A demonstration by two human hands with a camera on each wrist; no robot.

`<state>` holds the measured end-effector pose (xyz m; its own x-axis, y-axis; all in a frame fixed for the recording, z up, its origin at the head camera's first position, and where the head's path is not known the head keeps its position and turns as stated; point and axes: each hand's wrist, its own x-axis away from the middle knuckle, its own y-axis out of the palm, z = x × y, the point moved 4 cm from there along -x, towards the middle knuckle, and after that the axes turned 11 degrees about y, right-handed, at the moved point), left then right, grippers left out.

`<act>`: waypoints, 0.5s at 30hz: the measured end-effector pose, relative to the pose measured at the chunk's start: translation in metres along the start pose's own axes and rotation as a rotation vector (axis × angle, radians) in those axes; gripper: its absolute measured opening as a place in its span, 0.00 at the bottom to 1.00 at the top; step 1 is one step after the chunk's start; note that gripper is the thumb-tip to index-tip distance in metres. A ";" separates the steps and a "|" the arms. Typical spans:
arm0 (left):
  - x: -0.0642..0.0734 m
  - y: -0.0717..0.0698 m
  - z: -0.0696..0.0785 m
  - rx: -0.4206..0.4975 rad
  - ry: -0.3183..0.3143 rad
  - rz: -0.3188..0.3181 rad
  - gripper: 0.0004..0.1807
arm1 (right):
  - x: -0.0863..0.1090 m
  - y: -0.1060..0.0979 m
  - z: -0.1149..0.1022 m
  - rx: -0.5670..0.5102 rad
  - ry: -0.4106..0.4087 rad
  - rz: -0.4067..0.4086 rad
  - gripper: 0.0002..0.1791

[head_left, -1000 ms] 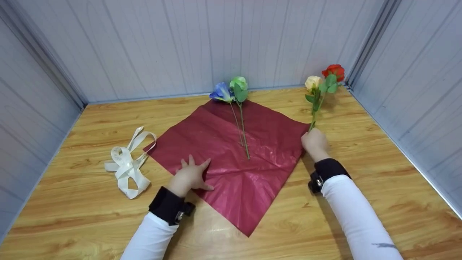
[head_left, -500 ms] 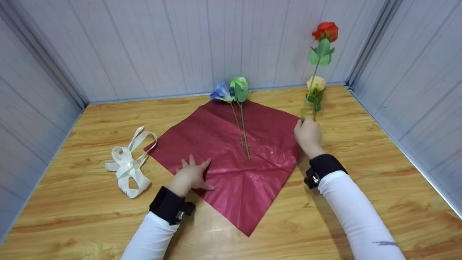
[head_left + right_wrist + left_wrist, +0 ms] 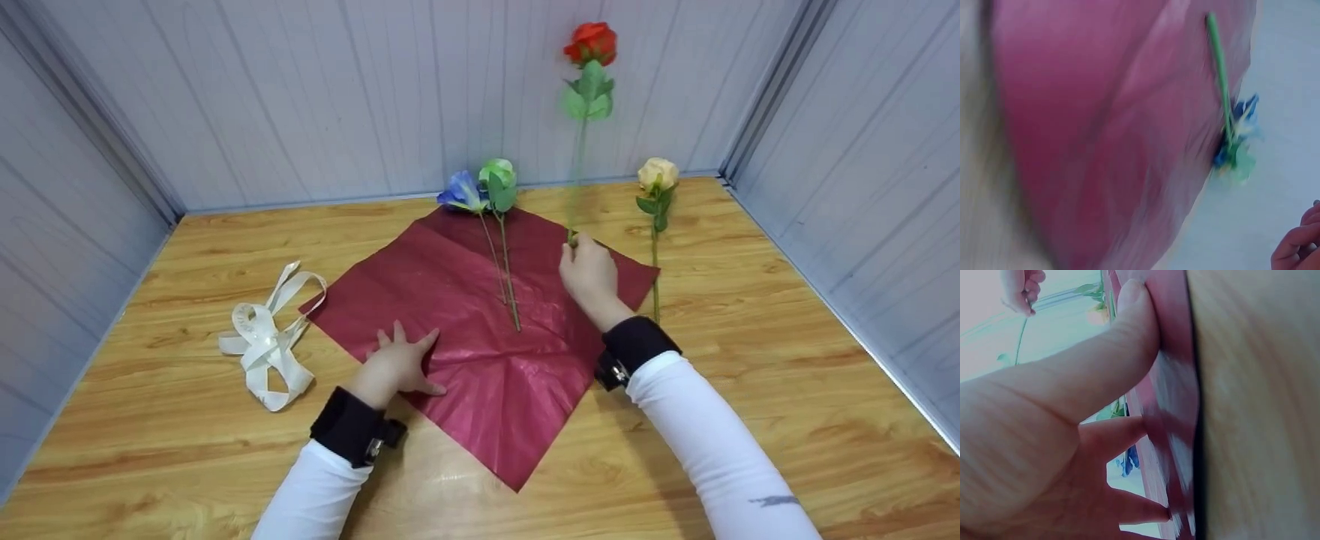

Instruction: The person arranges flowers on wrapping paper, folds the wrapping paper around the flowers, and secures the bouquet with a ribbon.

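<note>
My right hand point(image 3: 590, 276) pinches the stem of a red rose point(image 3: 591, 45), holding it upright over the right part of a dark red wrapping sheet point(image 3: 450, 277). The left hand point(image 3: 394, 366) rests with spread fingers on the sheet's lower left edge; the left wrist view shows its thumb point(image 3: 1134, 320) pressing the sheet. On the sheet lie a blue flower point(image 3: 461, 192) and a green rose point(image 3: 498, 174), heads at the far corner, stems pointing toward me. A cream rose point(image 3: 658, 174) lies on the table to the right, its stem partly under the sheet's right corner.
A looped cream ribbon point(image 3: 264, 341) lies left of the sheet on the wooden table point(image 3: 165, 442). Panelled walls point(image 3: 315, 97) close off the back and both sides. The flower heads lie close to the back wall.
My right hand has lifted the red rose away from the cream rose and carried it left over the sheet. The cream rose stays on the table. The left hand has not moved.
</note>
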<state>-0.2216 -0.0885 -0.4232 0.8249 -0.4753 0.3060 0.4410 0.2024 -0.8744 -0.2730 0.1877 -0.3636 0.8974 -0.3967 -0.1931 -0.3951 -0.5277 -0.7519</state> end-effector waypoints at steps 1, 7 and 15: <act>0.000 0.000 0.000 0.000 0.003 0.000 0.52 | 0.002 0.004 -0.003 0.001 -0.010 -0.006 0.13; -0.002 0.000 0.000 0.012 0.012 -0.001 0.52 | 0.017 0.030 -0.015 0.044 -0.057 -0.081 0.11; -0.001 0.000 0.000 0.011 -0.002 0.000 0.52 | 0.029 0.054 -0.019 0.134 -0.043 -0.239 0.11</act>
<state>-0.2221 -0.0883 -0.4238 0.8256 -0.4735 0.3070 0.4451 0.2119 -0.8701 -0.2720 0.1329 -0.3977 0.9707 -0.2390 -0.0241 -0.1438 -0.4978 -0.8553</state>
